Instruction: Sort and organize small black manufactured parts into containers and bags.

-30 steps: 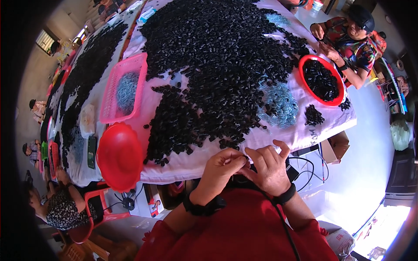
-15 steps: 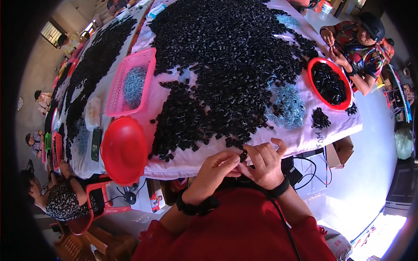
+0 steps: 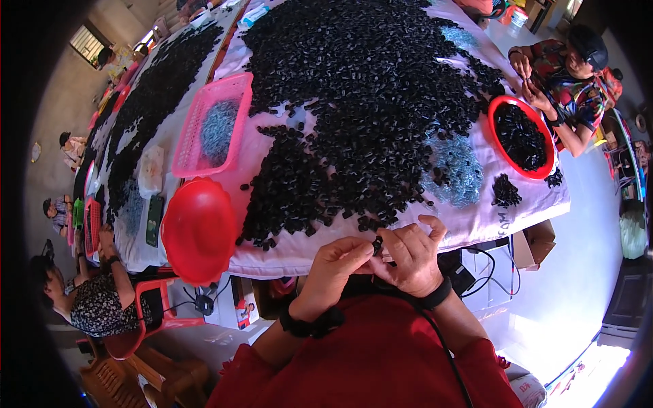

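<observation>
Just past the table's near edge, my two hands meet fingertip to fingertip. My left hand (image 3: 336, 269) is closed, thumb and forefinger pinching a small black plastic piece (image 3: 377, 245). My right hand (image 3: 412, 261) presses its thumb and bent fingers together against the same spot, its little finger raised; what lies between those fingertips is hidden. A big heap of similar black pieces (image 3: 367, 129) covers the table beyond my hands. Right of it lies a pile of thin, clear bluish parts (image 3: 454, 170), too fine to make out.
To the left stand an empty red bowl (image 3: 197, 234) and a pink basket (image 3: 179, 153) holding bluish parts. A red basin (image 3: 495, 136) of black pieces sits at the right, by a co-worker (image 3: 568, 88). A dark phone (image 3: 154, 219) lies at the left. Cables (image 3: 493, 266) hang below the table.
The view has shifted slightly, so the table contents appear a little farther right and lower. Both hands stay together, and the black piece between the fingertips shows slightly more.
</observation>
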`<state>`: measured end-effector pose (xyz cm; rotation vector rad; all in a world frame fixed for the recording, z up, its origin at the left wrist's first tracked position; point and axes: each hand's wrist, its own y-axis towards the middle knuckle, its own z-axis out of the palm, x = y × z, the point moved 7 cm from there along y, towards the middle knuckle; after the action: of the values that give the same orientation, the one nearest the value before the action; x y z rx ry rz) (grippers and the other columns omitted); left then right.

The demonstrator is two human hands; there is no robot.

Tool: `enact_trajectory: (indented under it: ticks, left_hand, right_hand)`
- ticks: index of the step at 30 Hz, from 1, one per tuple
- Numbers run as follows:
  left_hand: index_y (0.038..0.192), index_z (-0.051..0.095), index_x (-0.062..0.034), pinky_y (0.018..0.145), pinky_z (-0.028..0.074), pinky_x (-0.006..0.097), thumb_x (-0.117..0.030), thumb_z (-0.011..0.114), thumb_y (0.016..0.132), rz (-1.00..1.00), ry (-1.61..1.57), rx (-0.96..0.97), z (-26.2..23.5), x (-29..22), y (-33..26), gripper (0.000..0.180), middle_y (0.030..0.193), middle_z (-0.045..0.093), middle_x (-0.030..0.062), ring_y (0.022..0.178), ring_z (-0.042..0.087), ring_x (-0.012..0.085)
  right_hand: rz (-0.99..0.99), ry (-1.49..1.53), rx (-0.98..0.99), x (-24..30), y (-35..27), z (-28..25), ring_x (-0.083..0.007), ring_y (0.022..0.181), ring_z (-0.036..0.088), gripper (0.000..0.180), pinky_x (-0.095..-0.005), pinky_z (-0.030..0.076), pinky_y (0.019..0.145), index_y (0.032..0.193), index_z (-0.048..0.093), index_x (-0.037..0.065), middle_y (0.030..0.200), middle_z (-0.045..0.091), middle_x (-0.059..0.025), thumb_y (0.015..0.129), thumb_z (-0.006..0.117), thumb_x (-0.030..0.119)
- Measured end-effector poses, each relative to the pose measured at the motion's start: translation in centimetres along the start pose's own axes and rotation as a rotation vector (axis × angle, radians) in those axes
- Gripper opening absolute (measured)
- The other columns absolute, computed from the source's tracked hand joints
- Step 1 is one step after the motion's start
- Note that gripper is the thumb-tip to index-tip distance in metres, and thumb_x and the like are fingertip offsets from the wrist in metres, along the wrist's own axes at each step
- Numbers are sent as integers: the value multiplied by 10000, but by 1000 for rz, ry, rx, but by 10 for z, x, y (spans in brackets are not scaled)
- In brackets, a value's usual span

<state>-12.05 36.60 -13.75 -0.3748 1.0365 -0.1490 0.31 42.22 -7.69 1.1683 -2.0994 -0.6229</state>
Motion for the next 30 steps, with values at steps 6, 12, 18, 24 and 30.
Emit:
enact_trajectory:
  ticks: [6, 12, 18, 24, 30]
  left_hand:
    - [1054, 668, 7, 797, 563, 274, -211, 604, 986, -38, 9, -1, 1, 3, 1, 237, 931, 671, 31, 840, 650, 103]
    - [1032, 670, 5, 774, 565, 276, -205, 592, 991, -44, -3, 25, 3, 3, 2, 228, 917, 676, 40, 830, 658, 113]
    - [1035, 666, 13, 784, 567, 277, -209, 584, 996, -91, -1, 48, 3, 5, 1, 240, 929, 683, 56, 847, 669, 126]
    - [1023, 654, 31, 802, 567, 292, -203, 577, 1000, -103, 22, 84, 8, 2, -1, 247, 921, 689, 80, 851, 685, 152]
    - [1021, 652, 36, 828, 558, 284, -185, 583, 994, -148, 22, 118, 7, 8, -1, 233, 929, 690, 85, 870, 690, 162]
  right_hand:
    - [-4, 39, 15, -2, -1, -1, -175, 725, 578, 394, -486, 358, 931, 1021, 662, 73, 851, 632, 5, 728, 789, 304]
    - [3, 98, 15, -4, -2, -1, -178, 733, 581, 386, -483, 363, 931, 1012, 665, 70, 832, 625, 5, 727, 793, 297]
    - [-4, 147, 42, -4, -3, -2, -182, 724, 585, 379, -473, 368, 935, 1006, 659, 61, 818, 618, 5, 725, 796, 275]
    - [-75, 95, 73, 4, -6, -3, -191, 719, 585, 335, -452, 423, 914, 973, 639, 53, 810, 606, -15, 721, 790, 211]
    - [-88, 89, 81, 7, -11, -4, -190, 713, 577, 317, -452, 450, 893, 971, 627, 44, 800, 598, -21, 728, 777, 182]
